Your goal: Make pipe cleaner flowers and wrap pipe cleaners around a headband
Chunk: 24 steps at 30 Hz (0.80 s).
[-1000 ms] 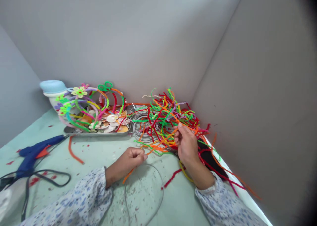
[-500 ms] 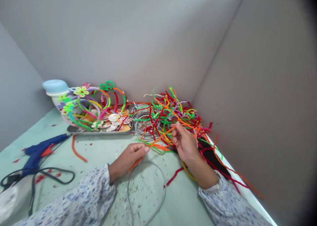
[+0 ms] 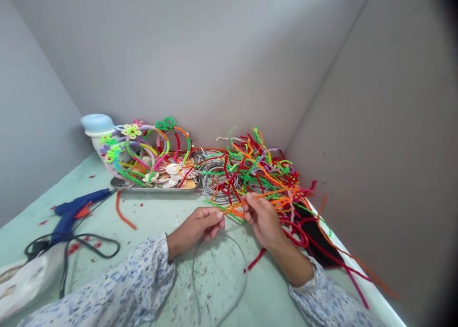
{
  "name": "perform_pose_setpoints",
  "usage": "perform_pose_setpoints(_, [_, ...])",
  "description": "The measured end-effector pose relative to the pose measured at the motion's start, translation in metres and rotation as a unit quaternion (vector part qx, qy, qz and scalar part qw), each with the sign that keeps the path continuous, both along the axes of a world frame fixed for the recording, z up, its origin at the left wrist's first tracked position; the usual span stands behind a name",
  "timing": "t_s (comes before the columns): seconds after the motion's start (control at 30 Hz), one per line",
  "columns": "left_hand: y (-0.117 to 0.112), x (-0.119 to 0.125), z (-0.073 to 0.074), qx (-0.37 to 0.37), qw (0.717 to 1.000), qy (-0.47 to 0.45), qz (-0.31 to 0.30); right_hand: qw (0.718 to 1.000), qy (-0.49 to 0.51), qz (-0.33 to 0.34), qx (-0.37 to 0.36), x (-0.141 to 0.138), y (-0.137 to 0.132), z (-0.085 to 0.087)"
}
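My left hand and my right hand meet over the pale green table. Both pinch the same orange pipe cleaner, which runs from my left fingertips past my right fingers into the tangled pile of coloured pipe cleaners in the corner. A bare grey wire headband lies on the table just below my hands; my left hand is right above its top.
A metal tray holds shells and pipe-cleaner-wrapped headbands. Behind the tray stands a white jar with a blue lid. A blue glue gun with black cord lies at left. Wire coils sit beside the tray. Grey walls close the corner.
My right hand has slid left along the orange pipe cleaner toward my left hand, which rose slightly. The camera view shifted, so everything sits a bit further right.
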<state>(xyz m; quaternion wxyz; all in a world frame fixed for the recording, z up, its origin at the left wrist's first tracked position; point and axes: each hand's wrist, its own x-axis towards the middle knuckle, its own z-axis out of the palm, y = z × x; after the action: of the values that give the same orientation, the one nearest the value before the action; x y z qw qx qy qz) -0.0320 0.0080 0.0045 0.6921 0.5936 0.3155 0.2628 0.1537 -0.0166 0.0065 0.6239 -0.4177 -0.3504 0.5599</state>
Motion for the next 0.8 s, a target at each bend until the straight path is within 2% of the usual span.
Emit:
perform_pose_setpoints(0.17, [-0.001, 0.001, 0.000, 0.014, 1.000, 0.010, 0.005, 0.986, -0.115, 0.119, 0.017, -0.011, -0.008, -0.003])
perform_pose_setpoints(0.3, [0.001, 0.001, -0.001, 0.006, 1.000, -0.004, 0.015, 0.979, -0.181, 0.087, 0.018, -0.016, -0.011, -0.001])
perform_pose_setpoints(0.43, [0.004, 0.001, -0.003, 0.011, 1.000, 0.012, 0.003, 0.984, -0.171, 0.041, 0.012, -0.015, -0.010, -0.003])
perform_pose_setpoints(0.57, [0.002, 0.002, -0.004, 0.068, 0.996, 0.060, -0.011, 0.987, -0.157, 0.021, 0.003, -0.013, -0.011, -0.009])
perform_pose_setpoints(0.67, [-0.002, 0.004, -0.005, 0.124, 0.988, 0.087, 0.004, 0.988, -0.153, 0.008, -0.008, -0.013, -0.011, -0.012])
perform_pose_setpoints(0.8, [-0.003, 0.006, -0.003, 0.122, 0.987, 0.107, 0.004, 0.988, -0.153, 0.004, -0.002, -0.012, -0.010, -0.013])
